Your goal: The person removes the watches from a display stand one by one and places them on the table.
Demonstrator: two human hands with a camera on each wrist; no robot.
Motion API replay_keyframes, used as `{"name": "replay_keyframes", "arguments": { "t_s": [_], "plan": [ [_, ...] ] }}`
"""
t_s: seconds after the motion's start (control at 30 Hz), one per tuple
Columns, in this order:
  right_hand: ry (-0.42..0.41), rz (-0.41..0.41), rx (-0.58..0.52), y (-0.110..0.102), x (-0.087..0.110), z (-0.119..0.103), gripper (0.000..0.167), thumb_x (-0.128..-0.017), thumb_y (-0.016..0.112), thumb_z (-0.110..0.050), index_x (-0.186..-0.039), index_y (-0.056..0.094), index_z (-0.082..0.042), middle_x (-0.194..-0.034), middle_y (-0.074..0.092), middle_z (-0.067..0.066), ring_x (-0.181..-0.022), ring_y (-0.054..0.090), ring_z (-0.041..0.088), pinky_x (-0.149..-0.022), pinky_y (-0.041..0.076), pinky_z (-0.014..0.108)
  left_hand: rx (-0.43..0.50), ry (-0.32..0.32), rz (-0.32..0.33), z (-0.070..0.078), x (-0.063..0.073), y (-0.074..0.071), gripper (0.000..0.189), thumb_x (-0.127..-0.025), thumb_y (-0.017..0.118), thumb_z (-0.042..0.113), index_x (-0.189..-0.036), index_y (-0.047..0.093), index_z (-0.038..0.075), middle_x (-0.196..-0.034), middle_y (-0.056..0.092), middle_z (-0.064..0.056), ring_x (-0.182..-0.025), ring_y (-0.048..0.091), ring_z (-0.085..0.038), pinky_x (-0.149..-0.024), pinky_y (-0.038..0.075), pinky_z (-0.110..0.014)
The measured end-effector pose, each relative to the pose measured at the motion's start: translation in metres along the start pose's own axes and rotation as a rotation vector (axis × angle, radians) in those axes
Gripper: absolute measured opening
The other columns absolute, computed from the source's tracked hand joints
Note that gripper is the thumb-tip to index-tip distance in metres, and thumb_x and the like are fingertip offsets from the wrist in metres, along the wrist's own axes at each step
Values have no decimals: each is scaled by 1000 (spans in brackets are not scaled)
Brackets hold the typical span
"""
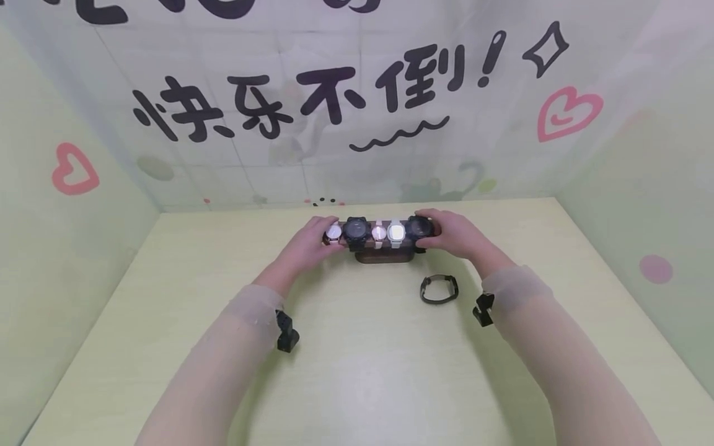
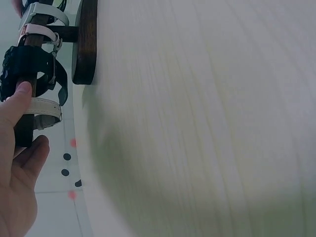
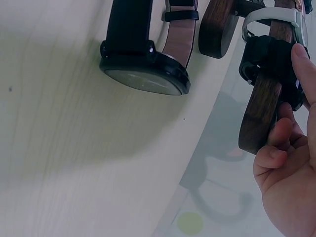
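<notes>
A dark wooden watch stand (image 1: pixel 385 256) carries several watches side by side on its raised bar. My left hand (image 1: pixel 309 244) grips the bar's left end beside a white-strapped watch (image 2: pixel 47 106), thumb on one side and fingertips curled round the end. At the other end, my right hand (image 1: pixel 454 234) holds a black watch (image 3: pixel 266 54), thumb against its face side and fingers bent behind the bar. Between the hands sit another black watch (image 1: pixel 356 228), a small pink-strapped watch (image 1: pixel 379 233) and a white watch (image 1: pixel 396 232) with a bright face.
A loose black watch (image 1: pixel 439 290) with a closed strap stands on the pale tabletop (image 1: pixel 357 371), in front of the stand and toward the right. Behind the table hangs a printed cloth backdrop (image 1: pixel 312 167), with side panels (image 1: pixel 630 204) at left and right.
</notes>
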State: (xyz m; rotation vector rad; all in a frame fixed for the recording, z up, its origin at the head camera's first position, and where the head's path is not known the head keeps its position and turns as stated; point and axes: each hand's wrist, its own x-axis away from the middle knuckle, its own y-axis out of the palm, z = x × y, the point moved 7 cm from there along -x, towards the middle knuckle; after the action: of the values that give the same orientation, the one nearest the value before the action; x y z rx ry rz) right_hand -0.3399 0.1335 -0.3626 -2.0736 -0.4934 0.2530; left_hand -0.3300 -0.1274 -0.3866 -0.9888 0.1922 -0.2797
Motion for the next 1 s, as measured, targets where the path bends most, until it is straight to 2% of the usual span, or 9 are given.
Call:
{"name": "replay_keyframes", "arguments": {
  "t_s": [0.17,0.27,0.37,0.47,0.57,0.67,1.0],
  "plan": [
    [13,-9,-6,-2,3,3,70,-81,74,-26,-140,42,-10,-95,61,13,-87,54,26,-81,44,43,-7,11,-13,2,-1,1,72,-86,68,30,-144,33,3,-138,41,-18,-125,41,-33,-107,31,-45],
    [26,-6,-6,-4,5,6,70,-81,74,-26,-140,41,-10,-106,61,15,-95,55,27,-86,44,45,-1,8,-8,3,-1,0,72,-86,68,30,-143,34,4,-137,42,-18,-125,41,-33,-106,32,-46],
    [34,-3,-14,-6,6,9,69,-81,74,-25,-140,41,-11,-111,61,17,-98,55,29,-88,43,45,7,0,2,2,0,-2,71,-86,68,28,-143,35,4,-136,42,-17,-124,42,-33,-106,32,-46],
    [35,-2,-26,-8,7,12,68,-82,74,-23,-140,42,-10,-102,62,15,-93,55,27,-86,44,44,9,-6,0,0,0,-2,71,-86,68,28,-143,35,5,-136,43,-17,-124,42,-32,-106,32,-46],
    [39,0,-22,-9,10,15,67,-82,73,-23,-140,42,-9,-87,60,12,-82,54,25,-77,44,41,11,-7,-4,-1,-1,-2,70,-86,69,28,-143,35,5,-136,42,-17,-125,41,-32,-107,31,-45],
    [46,3,-8,-11,12,19,67,-82,73,-24,-140,42,-10,-79,57,9,-74,51,23,-69,43,38,12,0,-7,-1,-1,-1,71,-86,69,28,-143,35,4,-138,42,-17,-126,40,-32,-107,30,-45],
    [45,17,21,-15,17,28,67,-82,73,-26,-139,42,-9,-75,56,8,-69,50,22,-62,42,35,17,-1,-2,-1,2,-2,71,-86,68,30,-143,34,4,-139,40,-17,-127,40,-32,-108,30,-45]
  ]
}}
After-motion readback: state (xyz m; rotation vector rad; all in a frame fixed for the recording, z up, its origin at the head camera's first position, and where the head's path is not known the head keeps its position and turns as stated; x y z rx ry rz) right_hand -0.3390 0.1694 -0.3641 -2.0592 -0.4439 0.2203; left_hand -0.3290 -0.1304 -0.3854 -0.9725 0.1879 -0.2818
